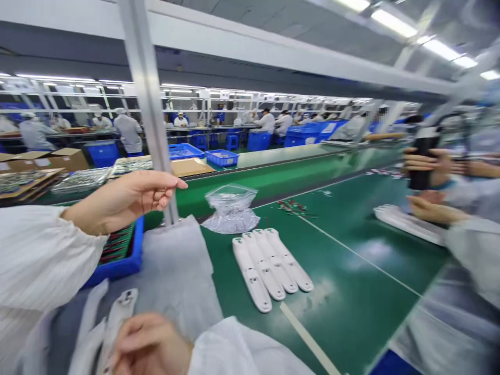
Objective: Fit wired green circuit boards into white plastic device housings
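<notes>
My left hand (130, 200) is raised above a blue tray (135, 258) of green boards with red wires (117, 245). Its fingers are curled together, and I cannot make out anything between them. Low in the view, my right hand (154, 341) is blurred beside long white plastic housings (123, 312) on a grey cloth; whether it touches them is unclear. Several more white housings (265, 265) lie side by side on the green work surface, with green pieces and thin red wires at their far ends.
A clear zip bag (232, 211) stands behind the housings, near a pile of small red-and-green wired parts (295, 207). At right, a co-worker's hands (433, 172) hold a dark object above another white housing (408, 224). A metal post (146, 78) rises behind my left hand.
</notes>
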The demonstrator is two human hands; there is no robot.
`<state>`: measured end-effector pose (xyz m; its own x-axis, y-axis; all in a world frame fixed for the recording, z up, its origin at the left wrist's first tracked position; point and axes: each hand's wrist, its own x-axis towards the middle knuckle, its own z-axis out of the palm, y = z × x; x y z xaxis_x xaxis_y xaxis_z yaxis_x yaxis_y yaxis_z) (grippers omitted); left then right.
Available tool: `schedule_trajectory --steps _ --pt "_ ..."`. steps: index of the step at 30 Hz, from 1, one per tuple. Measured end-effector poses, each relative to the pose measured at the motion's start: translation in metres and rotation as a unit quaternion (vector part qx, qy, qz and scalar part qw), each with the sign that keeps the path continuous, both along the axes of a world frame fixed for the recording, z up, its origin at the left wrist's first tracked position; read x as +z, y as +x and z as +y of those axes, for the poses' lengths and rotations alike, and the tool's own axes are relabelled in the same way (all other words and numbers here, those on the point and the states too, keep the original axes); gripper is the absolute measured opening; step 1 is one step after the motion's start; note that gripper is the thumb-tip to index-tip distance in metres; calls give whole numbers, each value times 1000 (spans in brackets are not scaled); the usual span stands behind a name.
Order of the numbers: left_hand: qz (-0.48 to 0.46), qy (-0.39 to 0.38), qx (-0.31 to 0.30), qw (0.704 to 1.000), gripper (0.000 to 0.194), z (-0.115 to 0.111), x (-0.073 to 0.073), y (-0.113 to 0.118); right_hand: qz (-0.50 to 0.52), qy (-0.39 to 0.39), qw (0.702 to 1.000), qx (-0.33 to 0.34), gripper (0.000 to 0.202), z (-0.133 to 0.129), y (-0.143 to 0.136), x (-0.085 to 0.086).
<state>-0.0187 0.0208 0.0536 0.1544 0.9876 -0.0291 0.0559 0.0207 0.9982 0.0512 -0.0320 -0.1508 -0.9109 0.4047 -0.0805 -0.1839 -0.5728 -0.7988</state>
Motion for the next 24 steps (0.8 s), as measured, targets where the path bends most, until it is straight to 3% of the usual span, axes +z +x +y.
schedule_trajectory --steps 2,4,6,8,10,12,17,24 --pt "51 69 -11 996 22 -21 10 -28 -31 6 992 -119 17 3 4 13" --pt "119 108 -3 987 17 -42 11 -58 -32 21 988 -150 15 5 8 22" --pt "211 86 10 974 13 -63 5 -87 -62 132 974 -176 11 4 10 26" --pt "311 5 15 950 14 -83 -7 -116 -98 352 910 -195 4 0 10 27" --pt "388 -85 19 918 16 -101 -27 -145 -101 545 813 -177 20 -4 9 27" --pt "431 -135 40 891 16 -116 -51 -171 -86 622 766 -134 34 -7 8 25" --pt "436 -187 118 872 15 -142 -105 -215 -118 631 761 -87 21 -8 6 20" --pt "434 -185 220 854 19 -152 -132 -235 -173 589 780 -117 14 -8 4 22"
